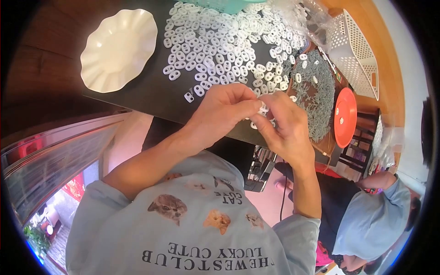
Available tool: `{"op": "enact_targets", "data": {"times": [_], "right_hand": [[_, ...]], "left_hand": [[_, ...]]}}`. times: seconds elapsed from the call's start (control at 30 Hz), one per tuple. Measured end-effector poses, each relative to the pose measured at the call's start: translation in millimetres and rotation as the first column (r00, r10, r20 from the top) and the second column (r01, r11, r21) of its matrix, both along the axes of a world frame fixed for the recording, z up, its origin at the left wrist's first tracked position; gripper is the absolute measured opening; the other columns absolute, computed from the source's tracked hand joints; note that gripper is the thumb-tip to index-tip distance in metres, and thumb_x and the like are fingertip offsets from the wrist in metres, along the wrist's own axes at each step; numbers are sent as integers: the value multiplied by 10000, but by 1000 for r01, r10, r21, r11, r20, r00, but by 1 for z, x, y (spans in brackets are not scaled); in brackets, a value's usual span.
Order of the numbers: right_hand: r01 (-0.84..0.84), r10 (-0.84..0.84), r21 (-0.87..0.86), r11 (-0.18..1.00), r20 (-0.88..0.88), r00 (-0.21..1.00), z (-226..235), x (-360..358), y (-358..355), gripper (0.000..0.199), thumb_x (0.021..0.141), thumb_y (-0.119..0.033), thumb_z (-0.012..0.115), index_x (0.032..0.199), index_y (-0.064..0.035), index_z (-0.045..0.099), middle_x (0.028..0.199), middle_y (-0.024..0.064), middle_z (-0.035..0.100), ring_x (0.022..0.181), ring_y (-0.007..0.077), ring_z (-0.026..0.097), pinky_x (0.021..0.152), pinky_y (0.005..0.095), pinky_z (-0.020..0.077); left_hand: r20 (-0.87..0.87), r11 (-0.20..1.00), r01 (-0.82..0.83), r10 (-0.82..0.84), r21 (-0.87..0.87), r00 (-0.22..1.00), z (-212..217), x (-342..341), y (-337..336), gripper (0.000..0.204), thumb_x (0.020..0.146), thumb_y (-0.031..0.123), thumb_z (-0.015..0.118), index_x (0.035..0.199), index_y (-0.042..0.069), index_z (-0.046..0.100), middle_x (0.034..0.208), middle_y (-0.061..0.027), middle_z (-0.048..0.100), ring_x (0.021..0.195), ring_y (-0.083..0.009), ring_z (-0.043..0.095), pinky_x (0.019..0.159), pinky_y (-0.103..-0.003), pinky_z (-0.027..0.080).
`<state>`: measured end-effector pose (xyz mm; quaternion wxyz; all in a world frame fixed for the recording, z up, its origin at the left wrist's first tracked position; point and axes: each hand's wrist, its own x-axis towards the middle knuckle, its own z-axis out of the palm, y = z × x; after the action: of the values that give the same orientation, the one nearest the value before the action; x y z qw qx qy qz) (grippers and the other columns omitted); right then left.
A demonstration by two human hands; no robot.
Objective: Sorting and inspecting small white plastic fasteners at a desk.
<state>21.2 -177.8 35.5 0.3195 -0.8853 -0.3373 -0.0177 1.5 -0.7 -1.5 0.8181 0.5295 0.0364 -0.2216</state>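
My left hand (pixel 219 110) and my right hand (pixel 287 123) meet above the near edge of the dark table. Between their fingertips they pinch a small white plastic piece (pixel 263 108), partly covered by the fingers. Beyond them spreads a wide layer of flat oval white plastic pieces with two holes (pixel 206 43). One such piece with a small grey part at it (pixel 189 96) lies apart, left of my left hand. To the right of my right hand is a heap of small grey parts, perhaps springs (pixel 316 101), with a few white pieces on top.
A cream wavy-rimmed dish (pixel 98 68) stands at the table's left. On the right are a red round plate (pixel 350 119) and a perforated white basket (pixel 350 46). A teal container (pixel 224 6) and clear plastic bags (pixel 311 20) lie at the back. Another person (pixel 371 220) sits at the right.
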Motion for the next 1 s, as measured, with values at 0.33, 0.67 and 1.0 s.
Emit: {"op": "enact_targets", "data": {"times": [0.33, 0.67, 1.0], "right_hand": [[-4, 4, -2, 1000, 11, 1000, -1, -3, 3, 223, 793, -46, 691, 983, 20, 595, 753, 123, 527, 590, 264, 532, 528, 351, 431], [-27, 29, -117, 993, 11, 1000, 3, 2, -3, 229, 800, -170, 706, 863, -15, 549, 754, 122, 530, 639, 330, 578, 519, 416, 455], [-166, 166, -4, 986, 30, 986, 0, 0, -1, 191, 761, -83, 698, 804, -3, 530, 717, 124, 488, 616, 316, 529, 526, 404, 426]], "left_hand": [[9, 994, -34, 35, -103, 999, 0, -4, -2, 111, 902, 119, 603, 884, 19, 646, 773, 31, 588, 718, -33, 502, 661, -192, 406], [-4, 998, -57, 57, -13, 998, 3, -5, 0, 102, 891, 97, 599, 900, 3, 640, 789, 11, 608, 734, -44, 538, 672, -189, 422], [12, 997, -54, 53, 57, 999, 3, -12, -1, 91, 854, 101, 583, 831, 27, 631, 711, 44, 566, 630, 0, 458, 526, -173, 343]]}}
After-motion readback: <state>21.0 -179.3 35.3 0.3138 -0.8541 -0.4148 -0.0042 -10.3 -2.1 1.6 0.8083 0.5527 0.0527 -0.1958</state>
